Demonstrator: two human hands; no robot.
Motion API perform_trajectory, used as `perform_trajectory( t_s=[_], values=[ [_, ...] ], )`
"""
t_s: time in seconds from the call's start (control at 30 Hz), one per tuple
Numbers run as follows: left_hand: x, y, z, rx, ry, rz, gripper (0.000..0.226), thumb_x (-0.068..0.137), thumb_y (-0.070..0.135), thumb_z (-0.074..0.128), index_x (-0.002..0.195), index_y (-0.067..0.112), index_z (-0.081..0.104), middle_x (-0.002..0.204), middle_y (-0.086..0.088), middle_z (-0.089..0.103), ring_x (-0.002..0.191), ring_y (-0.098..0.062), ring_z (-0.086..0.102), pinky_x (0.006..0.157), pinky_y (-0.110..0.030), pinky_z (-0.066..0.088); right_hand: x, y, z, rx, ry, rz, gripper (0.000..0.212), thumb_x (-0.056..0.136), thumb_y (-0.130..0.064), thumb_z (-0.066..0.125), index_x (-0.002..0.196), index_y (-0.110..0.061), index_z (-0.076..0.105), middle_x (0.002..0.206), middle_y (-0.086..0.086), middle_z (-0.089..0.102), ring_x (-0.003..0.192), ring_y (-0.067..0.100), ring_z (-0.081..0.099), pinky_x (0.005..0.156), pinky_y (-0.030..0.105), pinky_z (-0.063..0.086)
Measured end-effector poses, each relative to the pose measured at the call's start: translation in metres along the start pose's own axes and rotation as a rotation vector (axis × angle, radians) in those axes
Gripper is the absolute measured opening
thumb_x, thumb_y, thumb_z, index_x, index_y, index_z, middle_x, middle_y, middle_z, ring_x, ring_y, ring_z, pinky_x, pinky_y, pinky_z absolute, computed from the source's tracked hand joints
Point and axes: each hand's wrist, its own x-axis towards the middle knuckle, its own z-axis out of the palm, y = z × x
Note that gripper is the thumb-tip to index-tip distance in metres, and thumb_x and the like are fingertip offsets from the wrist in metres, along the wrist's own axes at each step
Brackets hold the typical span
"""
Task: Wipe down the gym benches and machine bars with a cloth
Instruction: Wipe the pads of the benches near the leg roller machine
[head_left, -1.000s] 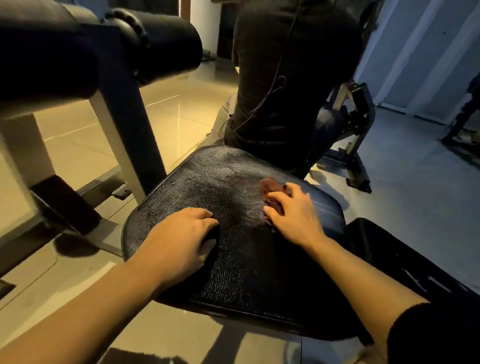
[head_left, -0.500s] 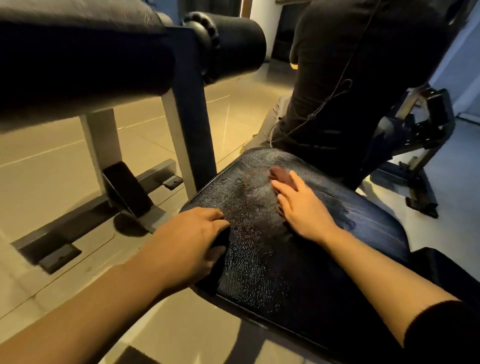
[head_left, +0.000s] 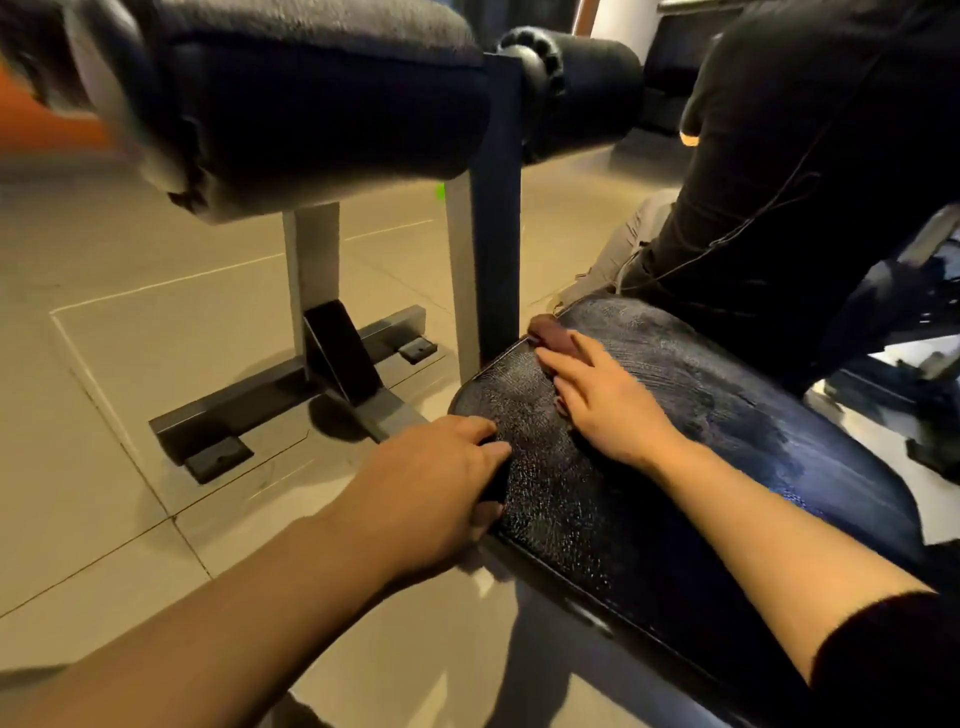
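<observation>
While my left hand (head_left: 431, 483) is gripping the black cracked-vinyl bench seat (head_left: 675, 467) edge, my flat right hand (head_left: 602, 400) is pressing the small reddish-brown cloth (head_left: 553, 335) at its far corner; next, I judge, sweeping back across it.

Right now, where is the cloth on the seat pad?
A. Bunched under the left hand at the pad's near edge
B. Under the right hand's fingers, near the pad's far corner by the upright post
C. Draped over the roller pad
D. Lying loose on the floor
B: the reddish cloth pokes out from under the flat fingers of the right hand near the seat pad's far corner beside the post; the left hand grips the pad's edge.
</observation>
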Motion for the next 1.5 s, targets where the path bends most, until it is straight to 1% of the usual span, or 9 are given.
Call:
perform_trajectory(
  t_s=[0.13, 0.37, 0.47, 0.57, 0.83, 1.17, 1.3, 1.4, 1.5],
  values=[
    [-0.019, 0.0, 0.006, 0.003, 0.017, -0.026, 0.057, 0.097, 0.036, 0.046, 0.15, 0.028, 0.027, 0.157, 0.002, 0.023, 0.141, -0.016, 0.025, 0.112, -0.029, 0.027, 0.015, -0.022, 0.01, -0.04, 0.072, 0.09, 0.042, 0.103, -0.026, 0.04, 0.144, -0.02, 0.045, 0.156, 0.009, 0.027, 0.139, 0.028, 0.032, 0.109, 0.033, 0.029],
    [-0.044, 0.016, 0.016, -0.04, 0.0, -0.089, 0.078, 0.097, 0.039, 0.048, 0.154, 0.025, -0.004, 0.162, 0.002, -0.005, 0.147, -0.016, 0.004, 0.116, -0.026, 0.013, -0.067, -0.043, 0.007, 0.016, -0.085, -0.342, 0.044, 0.102, -0.029, 0.043, 0.146, -0.033, 0.043, 0.158, -0.006, 0.024, 0.14, 0.011, 0.029, 0.113, 0.025, 0.027],
    [-0.051, 0.02, 0.023, -0.073, 0.002, -0.12, 0.08, 0.098, 0.034, 0.049, 0.154, 0.025, -0.007, 0.162, 0.001, -0.011, 0.148, -0.016, -0.001, 0.117, -0.028, 0.012, -0.046, -0.02, 0.001, -0.029, -0.027, -0.124, 0.042, 0.102, -0.028, 0.043, 0.143, -0.033, 0.046, 0.156, 0.0, 0.026, 0.135, 0.023, 0.038, 0.107, 0.032, 0.034],
    [-0.059, 0.025, 0.024, -0.08, 0.02, -0.123, 0.077, 0.098, 0.034, 0.048, 0.154, 0.025, -0.005, 0.162, 0.003, -0.009, 0.148, -0.014, 0.0, 0.117, -0.026, 0.012, -0.025, -0.033, 0.006, -0.031, 0.064, 0.081, 0.041, 0.103, -0.026, 0.041, 0.144, -0.022, 0.046, 0.153, 0.006, 0.031, 0.135, 0.029, 0.038, 0.106, 0.035, 0.033],
    [-0.064, 0.038, 0.014, -0.119, 0.096, -0.162, 0.063, 0.097, 0.036, 0.048, 0.151, 0.025, 0.018, 0.156, 0.007, 0.022, 0.139, -0.01, 0.024, 0.11, -0.019, 0.024, -0.07, -0.085, 0.019, 0.006, -0.035, -0.236, 0.044, 0.104, -0.031, 0.037, 0.148, -0.03, 0.036, 0.16, -0.001, 0.019, 0.141, 0.021, 0.029, 0.111, 0.036, 0.031],
    [-0.018, 0.088, 0.033, -0.078, 0.073, -0.007, 0.046, 0.093, 0.034, 0.048, 0.134, 0.015, 0.05, 0.141, -0.003, 0.044, 0.132, -0.022, 0.039, 0.113, -0.036, 0.026, -0.105, 0.018, -0.007, -0.072, 0.031, 0.203, 0.043, 0.105, -0.031, 0.035, 0.148, -0.033, 0.039, 0.163, 0.001, 0.011, 0.147, 0.023, 0.021, 0.112, 0.035, 0.032],
    [-0.007, 0.1, 0.041, -0.077, 0.132, 0.045, 0.042, 0.082, 0.035, 0.052, 0.108, 0.007, 0.07, 0.114, -0.011, 0.066, 0.105, -0.032, 0.062, 0.093, -0.044, 0.048, -0.146, 0.084, -0.03, 0.021, 0.133, 0.434, 0.042, 0.104, -0.025, 0.039, 0.146, -0.025, 0.044, 0.16, -0.001, 0.019, 0.141, 0.021, 0.031, 0.104, 0.021, 0.028],
    [0.001, 0.11, 0.043, -0.046, 0.111, 0.094, 0.038, 0.079, 0.032, 0.062, 0.106, 0.007, 0.07, 0.111, -0.012, 0.067, 0.101, -0.033, 0.063, 0.09, -0.043, 0.05, -0.18, 0.116, -0.037, 0.047, 0.229, 0.517, 0.043, 0.102, -0.023, 0.041, 0.144, -0.023, 0.046, 0.157, -0.004, 0.025, 0.138, 0.023, 0.036, 0.105, 0.027, 0.032],
    [0.003, 0.118, 0.05, -0.036, 0.084, 0.134, 0.042, 0.078, 0.032, 0.055, 0.109, 0.007, 0.068, 0.114, -0.012, 0.066, 0.103, -0.034, 0.061, 0.091, -0.044, 0.05, -0.202, 0.126, -0.035, 0.117, 0.307, 0.674, 0.041, 0.102, -0.031, 0.043, 0.142, -0.026, 0.048, 0.151, -0.002, 0.035, 0.115, 0.019, 0.053, 0.089, 0.025, 0.041]
  ],
)
